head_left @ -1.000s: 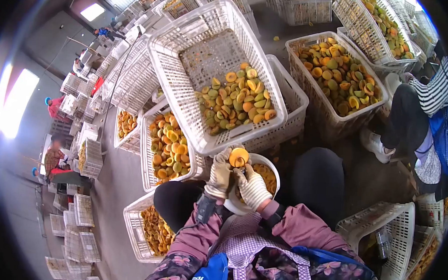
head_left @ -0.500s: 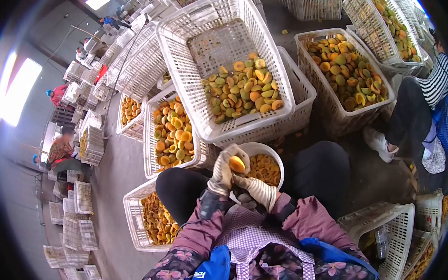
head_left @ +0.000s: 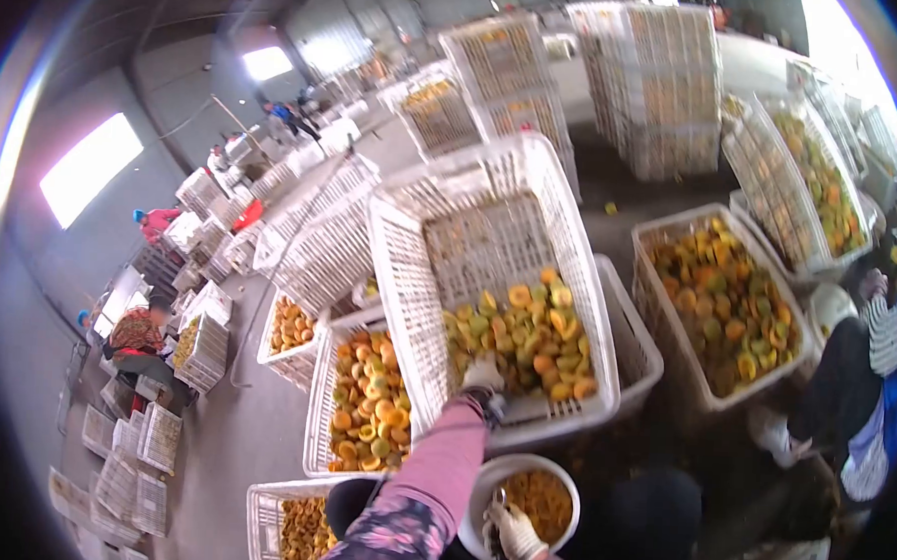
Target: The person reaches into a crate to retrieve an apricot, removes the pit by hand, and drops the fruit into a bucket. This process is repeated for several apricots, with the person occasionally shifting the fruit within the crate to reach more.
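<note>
My left hand, in a pale glove, reaches into a tilted white plastic crate. It touches the pile of halved fruits, green to orange and apricot-like, at the crate's near end. Its fingertips are blurred and partly hidden by the fruit. Below, my right hand, also gloved, is closed over the near left side of a white bucket. Something small and dark or metallic shows at its fingers, too small to name. Orange fruit pieces lie in the bucket.
Crates of fruit halves stand at left and right; a lower left crate holds orange pieces. Tall crate stacks rise behind. A person in a striped sleeve sits at right; others work far left.
My left hand has gone from above the bucket forward into the crate; the fruit half it held is no longer seen in it. My right hand stays by the bucket. The view has tilted up.
</note>
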`<state>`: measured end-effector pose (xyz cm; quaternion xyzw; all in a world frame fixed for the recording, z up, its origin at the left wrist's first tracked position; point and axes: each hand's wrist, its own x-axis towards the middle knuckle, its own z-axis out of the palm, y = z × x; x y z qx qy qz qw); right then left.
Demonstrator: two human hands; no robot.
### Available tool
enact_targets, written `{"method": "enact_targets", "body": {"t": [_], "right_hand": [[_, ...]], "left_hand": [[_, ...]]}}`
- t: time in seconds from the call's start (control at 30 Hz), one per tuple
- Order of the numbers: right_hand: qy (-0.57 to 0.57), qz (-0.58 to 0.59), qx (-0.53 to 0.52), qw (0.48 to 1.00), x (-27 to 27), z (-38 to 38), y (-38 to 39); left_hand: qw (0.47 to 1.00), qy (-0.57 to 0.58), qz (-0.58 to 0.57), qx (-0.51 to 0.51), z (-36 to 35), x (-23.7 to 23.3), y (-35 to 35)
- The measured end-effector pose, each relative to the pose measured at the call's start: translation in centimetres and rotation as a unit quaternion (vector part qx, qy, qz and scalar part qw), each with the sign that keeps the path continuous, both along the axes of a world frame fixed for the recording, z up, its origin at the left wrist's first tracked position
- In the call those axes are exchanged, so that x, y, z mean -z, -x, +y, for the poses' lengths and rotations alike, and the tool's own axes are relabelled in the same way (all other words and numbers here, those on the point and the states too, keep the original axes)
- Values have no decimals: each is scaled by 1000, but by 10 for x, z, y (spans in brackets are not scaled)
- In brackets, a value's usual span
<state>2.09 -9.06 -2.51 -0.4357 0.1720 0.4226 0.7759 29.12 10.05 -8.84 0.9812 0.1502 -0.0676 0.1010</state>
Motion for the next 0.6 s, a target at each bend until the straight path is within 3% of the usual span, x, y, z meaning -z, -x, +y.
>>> {"method": "enact_targets", "body": {"t": [0.03,0.07,0.1,0.13,0.27,0.33,0.37,0.4,0.43,0.47,0.5,0.53,0.57,0.6], "right_hand": [[0,8,-4,1000,-3,-1,-2],[-32,-2,14,999,7,-1,-1],[-27,-43,53,997,30,6,4],[-22,-82,92,992,49,15,7],[8,-175,47,983,91,16,9],[13,-229,31,973,92,16,8],[-13,-82,23,996,43,6,1],[-9,-79,19,997,33,1,0],[25,-138,58,988,33,-1,-1],[59,-197,97,974,32,-3,-3],[51,-205,133,968,22,-9,-8],[43,-212,168,962,9,-15,-13],[17,-190,183,964,-4,-17,-15],[-9,-168,198,966,-11,-19,-14]], "left_hand": [[999,-5,48,-13,-8,-6,2],[997,-76,24,-5,-12,-2,6],[994,39,65,-82,-6,-3,3],[992,56,39,-102,0,0,13],[989,123,69,-43,30,24,16],[991,108,69,28,15,-6,30],[991,114,40,64,6,-19,38],[983,168,-3,78,-7,-35,49],[900,415,-128,29,-19,-21,55],[798,590,-125,22,-34,-34,76],[665,739,-108,2,-49,-48,98],[609,783,-125,24,-61,-53,123],[622,768,-66,138,-54,-55,144],[666,707,-153,184,-72,-61,176]]}}
